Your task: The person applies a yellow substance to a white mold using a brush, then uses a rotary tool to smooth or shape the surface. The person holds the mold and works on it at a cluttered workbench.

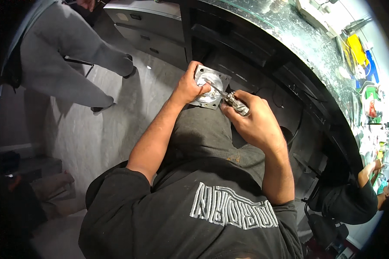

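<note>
One gray-trousered co-worker (pixel 62 56) | one drawer cabinet (pixel 147 32) | we clamp our left hand (pixel 189 88) on one square metal plate (pixel 217 80) at our knee (pixel 199 123), thumb (pixel 204 88) hiding part | our right hand (pixel 256 117) wraps one pointed tool (pixel 237 105), tip over plate | one cluttered bench (pixel 285 26) | one black-shirted co-worker (pixel 346 202)
</note>
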Demonstrator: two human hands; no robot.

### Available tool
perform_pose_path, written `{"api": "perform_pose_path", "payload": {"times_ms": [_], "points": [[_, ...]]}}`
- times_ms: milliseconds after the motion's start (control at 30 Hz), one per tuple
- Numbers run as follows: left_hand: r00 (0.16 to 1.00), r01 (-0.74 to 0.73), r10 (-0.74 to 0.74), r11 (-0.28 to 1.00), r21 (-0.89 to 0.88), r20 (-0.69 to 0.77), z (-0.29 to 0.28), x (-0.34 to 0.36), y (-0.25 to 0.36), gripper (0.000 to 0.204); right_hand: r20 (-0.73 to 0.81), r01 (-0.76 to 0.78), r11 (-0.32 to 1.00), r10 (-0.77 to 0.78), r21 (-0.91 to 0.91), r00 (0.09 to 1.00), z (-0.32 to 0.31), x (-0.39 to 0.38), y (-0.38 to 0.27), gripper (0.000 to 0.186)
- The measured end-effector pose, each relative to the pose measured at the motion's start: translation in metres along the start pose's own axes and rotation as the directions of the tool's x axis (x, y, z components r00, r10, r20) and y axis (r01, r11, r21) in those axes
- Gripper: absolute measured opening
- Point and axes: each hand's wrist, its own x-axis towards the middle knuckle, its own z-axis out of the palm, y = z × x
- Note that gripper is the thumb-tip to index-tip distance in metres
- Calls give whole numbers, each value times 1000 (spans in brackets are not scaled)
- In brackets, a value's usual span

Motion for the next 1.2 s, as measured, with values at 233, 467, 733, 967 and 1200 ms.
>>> {"api": "perform_pose_path", "payload": {"times_ms": [233, 467, 733, 967, 1200], "points": [[994, -93, 95, 995, 45, -51, 4, 0, -7, 59, 1, 22, 1000, -22, -6, 1000, 3, 2, 8, 39], [998, -53, 54, 998, 45, -24, 1, 0, -2, 63, -34, 5, 1000, -5, 6, 999, 6, 1, 7, 36], [998, -1, 2, 1000, 12, -57, 4, 0, -8, 58, -131, 20, 999, -25, -37, 991, -1, -7, 18, 31], [999, 0, -1, 999, -49, -32, 3, 2, -14, 55, -67, 40, 999, -37, 37, 997, 2, -2, 21, 35], [996, -84, 79, 990, -109, -49, 4, 5, -36, 50, -45, -25, 999, 26, 30, 999, 4, -2, 32, 35]]}}
